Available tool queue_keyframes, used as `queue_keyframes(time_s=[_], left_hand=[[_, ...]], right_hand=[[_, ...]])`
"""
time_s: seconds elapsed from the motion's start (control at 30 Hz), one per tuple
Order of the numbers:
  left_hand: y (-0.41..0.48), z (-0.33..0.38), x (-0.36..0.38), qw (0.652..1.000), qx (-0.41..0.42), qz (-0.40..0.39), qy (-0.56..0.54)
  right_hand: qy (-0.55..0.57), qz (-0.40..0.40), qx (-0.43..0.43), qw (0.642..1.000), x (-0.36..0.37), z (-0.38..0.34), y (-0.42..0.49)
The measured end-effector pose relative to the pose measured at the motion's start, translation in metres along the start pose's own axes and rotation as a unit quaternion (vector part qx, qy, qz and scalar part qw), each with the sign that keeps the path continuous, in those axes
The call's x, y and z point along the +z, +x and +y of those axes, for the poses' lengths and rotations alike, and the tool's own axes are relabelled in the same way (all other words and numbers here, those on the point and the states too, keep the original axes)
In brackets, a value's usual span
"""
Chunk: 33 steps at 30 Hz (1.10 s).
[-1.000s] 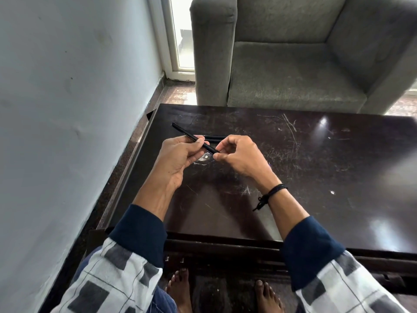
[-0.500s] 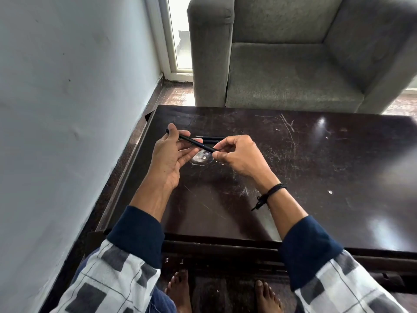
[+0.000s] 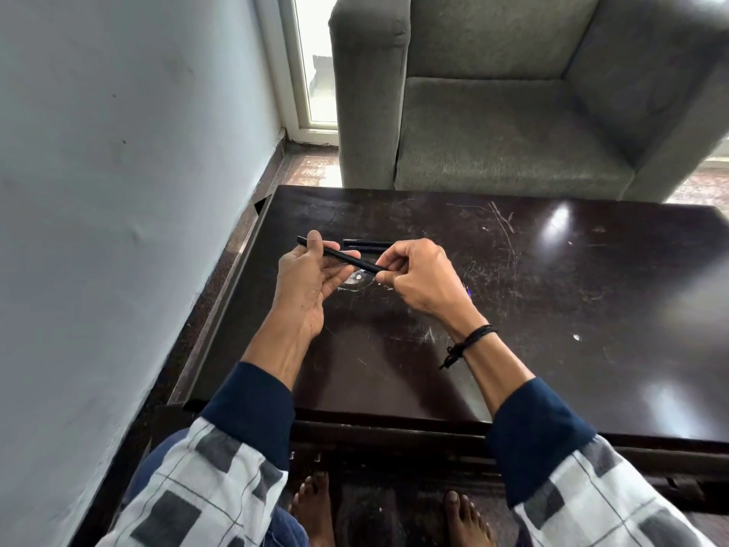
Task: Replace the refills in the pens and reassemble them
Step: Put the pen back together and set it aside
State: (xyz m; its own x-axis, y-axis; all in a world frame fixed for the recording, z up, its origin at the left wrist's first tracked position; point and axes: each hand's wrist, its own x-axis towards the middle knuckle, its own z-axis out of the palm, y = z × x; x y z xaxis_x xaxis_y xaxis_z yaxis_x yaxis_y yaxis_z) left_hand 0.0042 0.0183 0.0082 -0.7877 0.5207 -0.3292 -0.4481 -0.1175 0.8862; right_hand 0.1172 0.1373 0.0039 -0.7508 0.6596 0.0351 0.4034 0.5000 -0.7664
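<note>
A thin black pen (image 3: 342, 256) is held slanted above the dark table (image 3: 552, 309), its far end pointing up and left. My left hand (image 3: 307, 282) supports its left part between thumb and fingers, palm turned up. My right hand (image 3: 422, 278) pinches the pen's near right end with thumb and forefinger. Two more black pens (image 3: 365, 245) lie side by side on the table just behind my hands. A small shiny piece (image 3: 357, 279) lies on the table under the held pen; what it is I cannot tell.
A grey armchair (image 3: 513, 112) stands right behind the table's far edge. A pale wall (image 3: 118, 191) runs along the left, close to the table's left edge. My bare feet (image 3: 315, 511) rest on the floor under the near edge.
My left hand has loosened and slid along the pen, its fingers opening and the thumb lying over the barrel. The pen now lies flatter. My right hand stays pinched on the near end.
</note>
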Motion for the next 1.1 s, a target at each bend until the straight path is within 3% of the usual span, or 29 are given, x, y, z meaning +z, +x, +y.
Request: queue_keyframes(time_s=[0.2,0.37,0.5,0.77,0.93,1.1], left_hand=[[0.002,0.001,-0.003,1.000,-0.004,-0.017,-0.008],[0.008,0.008,-0.006,1.000,0.003,-0.005,-0.026],[0.012,0.007,-0.012,0.999,0.011,0.026,-0.018],[0.025,-0.008,-0.015,0.989,0.078,0.061,0.110],[0.032,-0.012,-0.020,0.916,0.141,0.112,0.358],[0.034,-0.020,-0.015,0.843,0.153,0.052,0.513]], right_hand=[[0.021,0.003,0.006,1.000,-0.002,0.001,0.002],[0.161,0.033,0.052,0.985,-0.014,0.007,0.008],[0.210,0.068,0.076,0.972,-0.026,0.021,0.011],[0.197,0.113,0.101,0.969,-0.023,0.034,0.012],[0.220,0.107,0.129,0.961,-0.021,0.039,0.014],[0.215,0.127,0.159,0.955,-0.013,0.047,0.016]])
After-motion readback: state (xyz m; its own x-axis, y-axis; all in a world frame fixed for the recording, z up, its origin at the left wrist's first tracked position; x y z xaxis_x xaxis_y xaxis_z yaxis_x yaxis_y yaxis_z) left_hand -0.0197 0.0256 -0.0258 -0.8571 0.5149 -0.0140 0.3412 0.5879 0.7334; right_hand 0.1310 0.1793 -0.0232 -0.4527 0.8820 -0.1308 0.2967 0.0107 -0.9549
